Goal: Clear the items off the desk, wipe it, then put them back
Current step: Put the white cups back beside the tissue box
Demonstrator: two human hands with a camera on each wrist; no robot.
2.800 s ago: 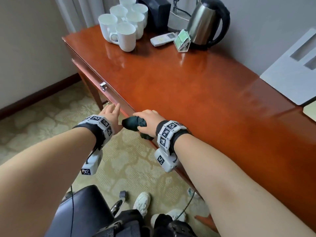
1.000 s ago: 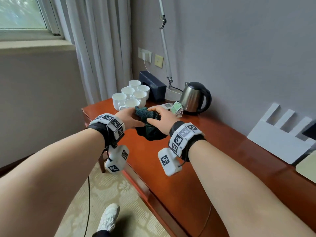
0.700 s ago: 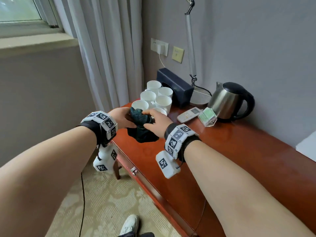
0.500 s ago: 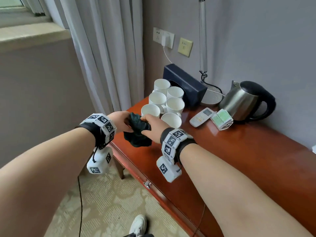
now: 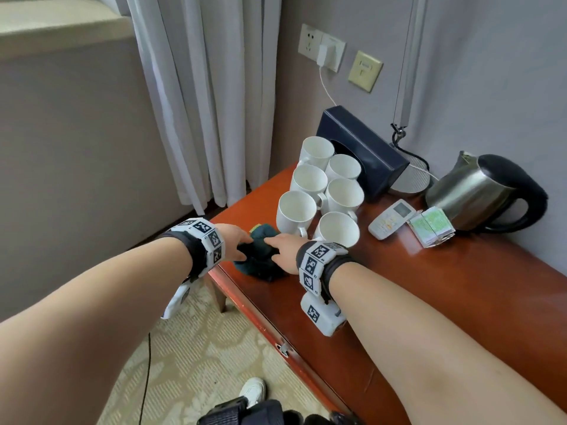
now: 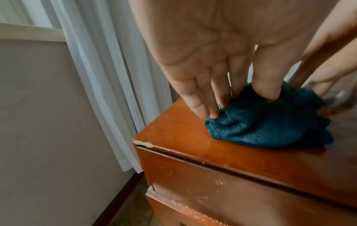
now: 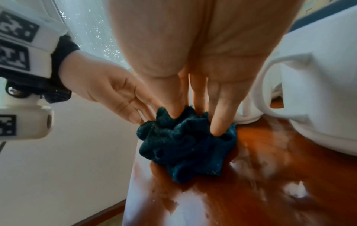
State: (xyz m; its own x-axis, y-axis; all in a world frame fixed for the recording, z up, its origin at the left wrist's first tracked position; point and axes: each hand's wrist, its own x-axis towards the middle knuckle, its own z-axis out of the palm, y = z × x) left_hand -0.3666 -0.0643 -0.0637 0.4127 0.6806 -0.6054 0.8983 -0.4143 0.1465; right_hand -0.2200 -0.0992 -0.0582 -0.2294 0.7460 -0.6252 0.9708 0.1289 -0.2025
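Observation:
A crumpled dark teal cloth (image 5: 257, 266) lies on the left end of the red-brown desk (image 5: 429, 286), just in front of several white mugs (image 5: 343, 194). My left hand (image 5: 242, 246) touches the cloth's left side with straight fingers (image 6: 266, 85) in the left wrist view, where the cloth (image 6: 270, 125) sits near the desk's corner. My right hand (image 5: 276, 245) presses straight fingertips (image 7: 218, 126) down into the cloth (image 7: 189, 146). Neither hand curls round it. A mug (image 7: 318, 94) stands right beside my right hand.
Behind the mugs are a dark tissue box (image 5: 365, 148), a lamp base (image 5: 411, 179), a white remote (image 5: 391, 219), a small green card stand (image 5: 431, 225) and a steel kettle (image 5: 478, 191). White curtains (image 5: 199, 102) hang left of the desk. A drawer handle (image 5: 283, 348) sticks out at the front edge.
The cloth, held up between both hands half a second ago, now lies on the desk top by the mugs. Both hands came down with it and their fingers straightened.

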